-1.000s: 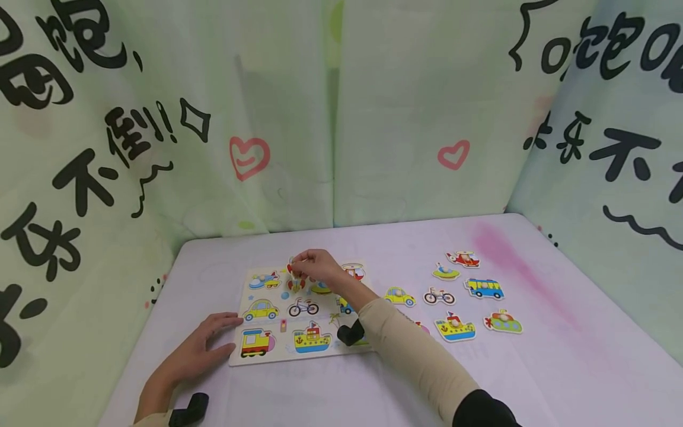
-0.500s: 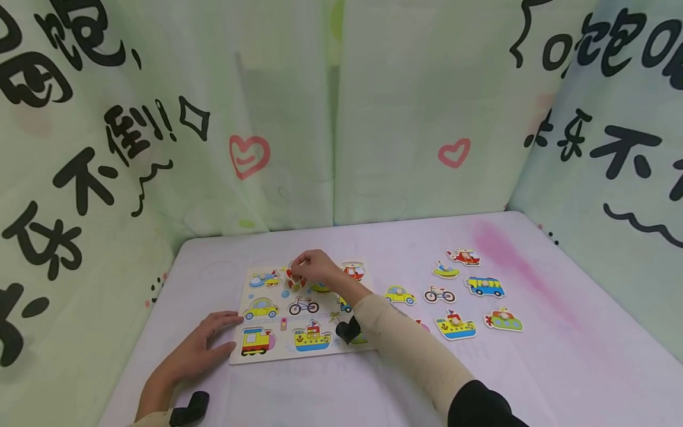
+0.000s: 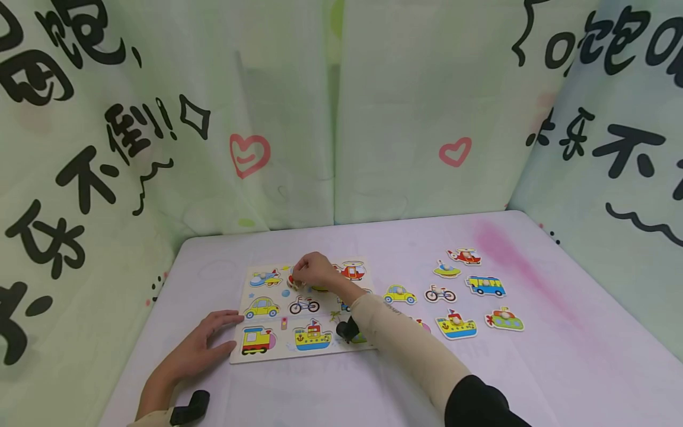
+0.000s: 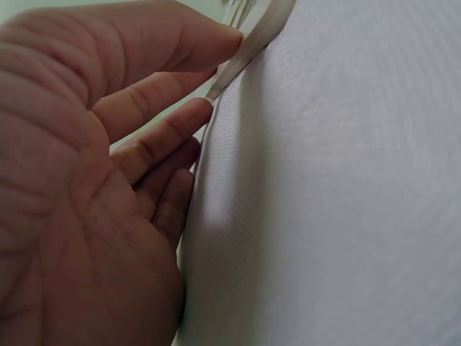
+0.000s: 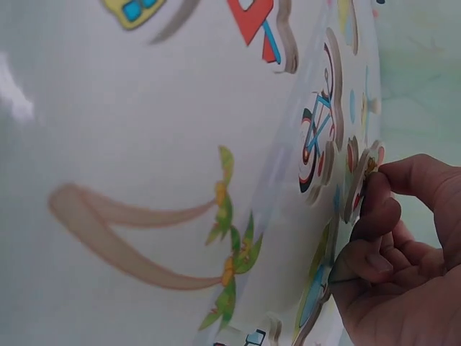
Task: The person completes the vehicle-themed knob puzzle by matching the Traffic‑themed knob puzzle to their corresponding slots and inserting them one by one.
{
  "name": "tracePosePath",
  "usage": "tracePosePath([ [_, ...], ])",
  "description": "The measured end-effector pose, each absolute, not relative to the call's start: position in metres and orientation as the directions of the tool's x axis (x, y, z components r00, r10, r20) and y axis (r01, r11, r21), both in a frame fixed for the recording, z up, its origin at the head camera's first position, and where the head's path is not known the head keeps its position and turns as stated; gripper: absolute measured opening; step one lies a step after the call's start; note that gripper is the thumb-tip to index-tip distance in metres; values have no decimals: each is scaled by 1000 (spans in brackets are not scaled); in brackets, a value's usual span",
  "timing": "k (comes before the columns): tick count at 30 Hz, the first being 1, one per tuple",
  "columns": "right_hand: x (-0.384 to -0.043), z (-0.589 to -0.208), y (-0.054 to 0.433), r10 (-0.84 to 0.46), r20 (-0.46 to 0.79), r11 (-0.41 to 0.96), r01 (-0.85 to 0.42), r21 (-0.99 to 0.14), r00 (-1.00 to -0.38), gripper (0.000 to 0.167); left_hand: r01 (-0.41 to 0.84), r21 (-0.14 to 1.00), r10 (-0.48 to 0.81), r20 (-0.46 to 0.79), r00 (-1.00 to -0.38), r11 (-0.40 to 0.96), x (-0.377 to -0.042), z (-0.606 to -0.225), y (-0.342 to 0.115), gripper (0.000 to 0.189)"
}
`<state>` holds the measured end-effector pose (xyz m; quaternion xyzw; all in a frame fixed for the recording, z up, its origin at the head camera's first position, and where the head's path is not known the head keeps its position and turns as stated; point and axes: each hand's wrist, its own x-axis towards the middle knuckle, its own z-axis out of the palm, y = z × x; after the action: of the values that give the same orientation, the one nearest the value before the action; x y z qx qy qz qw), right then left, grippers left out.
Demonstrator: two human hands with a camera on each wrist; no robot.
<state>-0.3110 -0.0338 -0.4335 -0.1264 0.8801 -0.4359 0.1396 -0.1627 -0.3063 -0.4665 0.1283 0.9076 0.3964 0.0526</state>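
A pale wooden puzzle board point(image 3: 284, 344) with vehicle pictures lies on the table. My right hand point(image 3: 315, 270) is over its back row, thumb and index finger pinching a small wooden puzzle piece point(image 5: 359, 189) with red on it. The piece stands tilted close over a recess, its picture mostly hidden by the fingers. My left hand point(image 3: 205, 344) rests at the board's left edge, fingers nearly straight. In the left wrist view, the thumb and fingertips of the left hand point(image 4: 144, 137) touch the board's rim point(image 4: 252, 43).
Right of the board lie loose pieces: a yellow car point(image 3: 399, 295), a bicycle point(image 3: 440, 294), a blue bus point(image 3: 485, 286), a ship point(image 3: 456, 325), a red helicopter point(image 3: 465, 256) and several others. Fabric walls point(image 3: 405, 107) stand behind and beside the white-covered table point(image 3: 309, 391).
My right hand has shifted slightly, and the pinched piece has come down and turned over the back-row recess. The left hand has stayed at the board's edge.
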Motion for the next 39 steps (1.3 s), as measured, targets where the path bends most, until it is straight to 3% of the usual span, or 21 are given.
tracePosePath([
  [13, -308, -438, -41, -290, -104, 654, -117, -748, -951, 12, 213, 737, 287, 28, -958, 641, -162, -466, -306, 46],
  [39, -301, -434, -43, -226, -119, 653, -60, -755, -967, 12, 228, 734, 292, 42, -955, 640, -163, -467, -307, 45],
])
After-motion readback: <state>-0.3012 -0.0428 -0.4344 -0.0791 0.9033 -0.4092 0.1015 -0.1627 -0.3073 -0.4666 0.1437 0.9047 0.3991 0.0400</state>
